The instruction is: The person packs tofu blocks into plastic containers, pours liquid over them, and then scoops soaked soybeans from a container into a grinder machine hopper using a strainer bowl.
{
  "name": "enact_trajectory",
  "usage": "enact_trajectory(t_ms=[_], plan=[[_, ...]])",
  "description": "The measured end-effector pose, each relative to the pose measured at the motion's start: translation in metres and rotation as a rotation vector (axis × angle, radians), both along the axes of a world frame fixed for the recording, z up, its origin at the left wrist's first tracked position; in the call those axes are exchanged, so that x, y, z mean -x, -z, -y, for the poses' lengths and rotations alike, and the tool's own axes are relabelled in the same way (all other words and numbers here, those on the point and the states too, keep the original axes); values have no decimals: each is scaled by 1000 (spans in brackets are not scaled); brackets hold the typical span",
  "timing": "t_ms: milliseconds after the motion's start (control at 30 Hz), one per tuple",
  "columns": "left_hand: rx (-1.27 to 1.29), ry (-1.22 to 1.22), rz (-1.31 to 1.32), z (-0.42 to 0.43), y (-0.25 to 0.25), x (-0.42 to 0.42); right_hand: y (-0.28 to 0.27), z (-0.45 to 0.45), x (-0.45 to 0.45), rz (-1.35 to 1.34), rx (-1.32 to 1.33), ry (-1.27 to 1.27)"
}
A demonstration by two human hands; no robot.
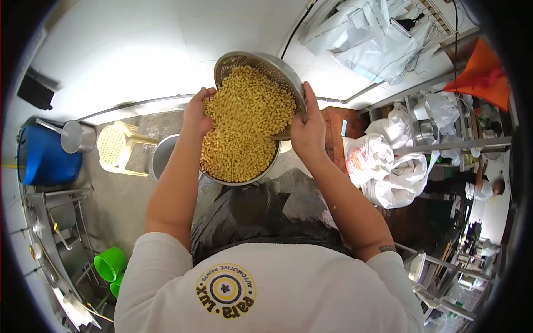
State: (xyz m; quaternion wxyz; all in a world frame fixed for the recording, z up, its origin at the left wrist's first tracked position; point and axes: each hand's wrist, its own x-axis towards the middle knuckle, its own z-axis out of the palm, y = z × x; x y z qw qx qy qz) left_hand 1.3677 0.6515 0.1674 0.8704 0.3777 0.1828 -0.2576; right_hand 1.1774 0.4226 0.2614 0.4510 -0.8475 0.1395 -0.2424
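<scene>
A perforated metal colander is tilted towards me, full of small yellow beans or kernels; I cannot make out which. They spill over its near edge into a round metal bowl below, where a heap of them fills the opening. My left hand grips the colander's left edge, fingers curled at the rim. On the opposite side my right hand is closed around the rim, its fingers up along the outer wall. Black plastic-like cloth covers my lap beneath the bowl.
Left of the bowl stand another metal pot, a pale yellow stool and a blue tub. White sacks lie to the right beside metal racks. Green buckets sit at lower left. Another person is at far right.
</scene>
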Motion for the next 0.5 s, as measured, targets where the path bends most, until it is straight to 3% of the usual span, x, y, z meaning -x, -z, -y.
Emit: enact_trajectory(t_ms=[33,133,167,267,300,367,400,467,500], plan=[[-9,45,0,2,-1,-2,7,2,-1,-8,4,15],[-47,148,6,10,-8,-7,23,6,-1,152,-351,76],[-73,190,14,14,-11,-8,31,8,3,153,-350,91],[-136,253,97,21,-14,-5,44,17,20,105,-803,220],[-137,269,99,21,-17,3,47,18,28,112,-804,234],[-913,498,889,14,-23,25,61,20,45,2,-1188,347],[-908,504,895,11,-17,37,64,19,52,15,-1221,378],[-1073,702,1448,6,-3,59,73,17,68,31,-1239,438],[-1065,705,1453,6,-6,66,75,18,74,42,-1256,490]])
